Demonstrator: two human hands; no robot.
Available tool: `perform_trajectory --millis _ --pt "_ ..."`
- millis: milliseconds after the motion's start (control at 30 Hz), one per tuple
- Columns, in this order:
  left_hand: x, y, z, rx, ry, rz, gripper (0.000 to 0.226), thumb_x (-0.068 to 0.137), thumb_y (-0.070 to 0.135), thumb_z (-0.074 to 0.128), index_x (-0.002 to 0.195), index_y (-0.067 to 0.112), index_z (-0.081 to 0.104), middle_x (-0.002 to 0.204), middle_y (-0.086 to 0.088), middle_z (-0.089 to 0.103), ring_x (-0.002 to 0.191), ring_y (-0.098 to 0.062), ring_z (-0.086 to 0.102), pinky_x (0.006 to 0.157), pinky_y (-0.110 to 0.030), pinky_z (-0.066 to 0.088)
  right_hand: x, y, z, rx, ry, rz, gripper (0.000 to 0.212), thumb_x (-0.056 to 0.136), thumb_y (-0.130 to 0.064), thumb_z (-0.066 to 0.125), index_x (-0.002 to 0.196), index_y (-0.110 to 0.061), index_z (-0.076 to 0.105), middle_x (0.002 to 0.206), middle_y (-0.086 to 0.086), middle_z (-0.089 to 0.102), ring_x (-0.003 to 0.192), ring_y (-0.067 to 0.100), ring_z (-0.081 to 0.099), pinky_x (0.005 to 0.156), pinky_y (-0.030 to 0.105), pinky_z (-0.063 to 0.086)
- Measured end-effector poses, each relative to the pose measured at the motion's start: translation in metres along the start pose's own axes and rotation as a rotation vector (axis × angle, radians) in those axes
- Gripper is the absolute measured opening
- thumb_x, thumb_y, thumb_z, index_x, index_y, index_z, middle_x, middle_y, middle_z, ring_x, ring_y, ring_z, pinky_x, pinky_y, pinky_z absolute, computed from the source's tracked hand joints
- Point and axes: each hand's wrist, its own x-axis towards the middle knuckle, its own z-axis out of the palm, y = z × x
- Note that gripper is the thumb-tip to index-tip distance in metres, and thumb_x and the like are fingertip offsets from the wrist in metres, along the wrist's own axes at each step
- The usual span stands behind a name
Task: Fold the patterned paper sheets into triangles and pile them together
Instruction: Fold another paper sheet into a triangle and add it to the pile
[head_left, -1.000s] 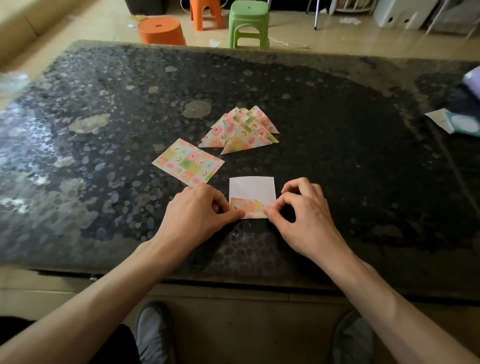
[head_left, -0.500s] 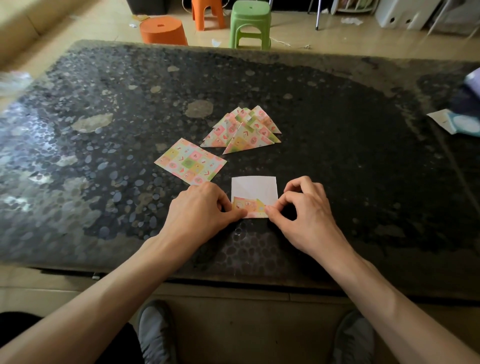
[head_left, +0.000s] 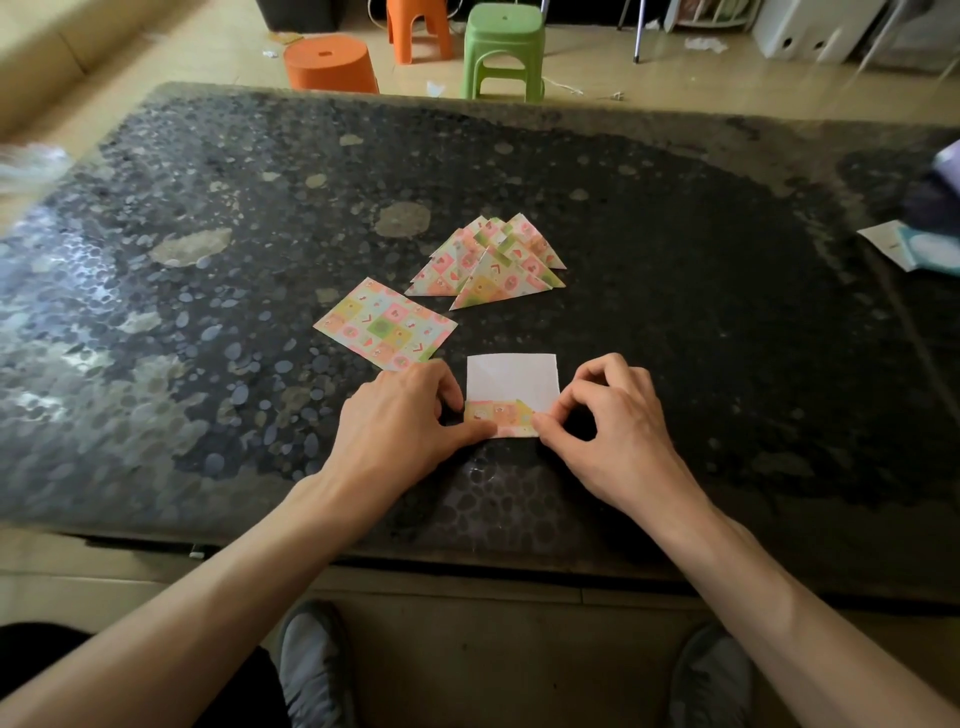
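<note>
Right at the near edge of the paper, the fingertips (head_left: 544, 425) of both hands are on the same little flap. The right hand (head_left: 608, 431) pinches the near-right corner between thumb and forefinger, with its other fingers curled up off the table. The left hand (head_left: 400, 421) has its thumb lying on the near-left end of the flap and the rest of its fingers bent down by the left edge. Can't tell whether those fingers touch paper or just tabletop.

The square sheet (head_left: 511, 382) lies white side up, centred and close to the near side of the dark pebbly table (head_left: 727, 322). A narrow strip of its patterned side is turned up along the near edge.

My read on handling: it looks like thin origami-type paper, so basically weightless and floppy. It'll probably skate around on that smooth top, and any crease you put in is there for good. I'd grab it by the corners only and keep one hand pinning it while the other moves. Line the edges up before flattening anything.

Just left and a bit farther, one flat patterned sheet (head_left: 384, 325) waits, its near corner right by the left knuckles. Beyond that sits the pile of folded triangles (head_left: 493, 265), fanned and overlapping. Way past the far edge of the table there's a green stool (head_left: 504, 49) and a round orange stool (head_left: 330, 65).
</note>
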Motion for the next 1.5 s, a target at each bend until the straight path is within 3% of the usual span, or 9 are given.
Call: perform_trajectory --millis 200,333,633,867,1100,1267,1500 --pt "-0.001 0.002 0.002 -0.028 0.014 0.109 0.037 0.079 0.058 0.078 0.083 0.03 0.054 0.074 0.014 0.049 0.073 -0.006 0.048 0.057 -0.03 0.032 -0.001 0.0 0.0 -0.004 -0.007 0.002 0.02 0.09 -0.047 0.073 0.083 -0.029 0.066 0.116 -0.012 0.044 0.116 0.009 0.037 0.095 0.029 0.036" --pt "0.0 -0.004 0.005 -0.044 0.016 0.115 0.028 0.077 0.06 0.078 0.083 0.036 0.066 0.085 0.016 0.049 0.091 -0.01 0.048 0.067 -0.032 0.035 0.001 0.0 0.0 -0.006 -0.016 0.01 0.02 0.09 -0.046 0.074 0.083 -0.029 0.066 0.117 -0.012 0.043 0.117 0.009 0.036 0.095 0.029 0.036" --pt "0.002 -0.007 0.006 -0.064 -0.039 0.122 0.021 0.079 0.058 0.078 0.084 0.04 0.069 0.087 0.019 0.047 0.097 -0.009 0.045 0.079 -0.029 0.037 0.0 -0.002 -0.003 0.028 -0.025 -0.003 0.017 0.091 -0.043 0.074 0.101 -0.038 0.062 0.118 -0.013 0.042 0.116 0.007 0.033 0.092 0.027 0.032" --pt "0.004 -0.004 0.004 -0.025 -0.044 0.134 0.02 0.079 0.058 0.078 0.086 0.041 0.069 0.087 0.02 0.045 0.103 -0.01 0.044 0.084 -0.031 0.04 -0.003 -0.004 -0.002 0.028 -0.016 -0.019 0.007 0.092 -0.042 0.072 0.099 -0.041 0.073 0.116 -0.011 0.041 0.117 0.011 0.035 0.09 0.027 0.027" --pt "0.003 -0.002 0.002 -0.027 -0.048 0.137 0.022 0.08 0.06 0.077 0.083 0.043 0.064 0.084 0.021 0.043 0.101 -0.011 0.045 0.084 -0.032 0.042 -0.003 -0.016 0.01 -0.052 0.053 0.045 0.039 0.077 -0.074 0.068 0.091 -0.038 0.064 0.116 -0.012 0.038 0.117 0.013 0.034 0.089 0.033 0.029" --pt "0.008 -0.006 -0.005 -0.051 -0.157 0.135 0.007 0.087 0.043 0.077 0.092 0.041 0.072 0.088 0.021 0.045 0.108 -0.015 0.046 0.092 -0.037 0.044 -0.004 -0.022 0.017 -0.1 0.064 0.082 0.047 0.074 -0.079 0.065 0.093 -0.036 0.059 0.116 -0.01 0.033 0.118 0.016 0.031 0.089 0.033 0.024" --pt "0.013 -0.007 -0.008 -0.041 -0.205 0.136 0.009 0.087 0.042 0.077 0.09 0.045 0.069 0.087 0.023 0.043 0.109 -0.016 0.048 0.096 -0.041 0.046 -0.006 -0.025 0.024 -0.157 0.068 0.1 0.058 0.07 -0.088 0.056 0.095 -0.036 0.053 0.118 -0.007 0.029 0.12 0.019 0.03 0.091 0.037 0.025"
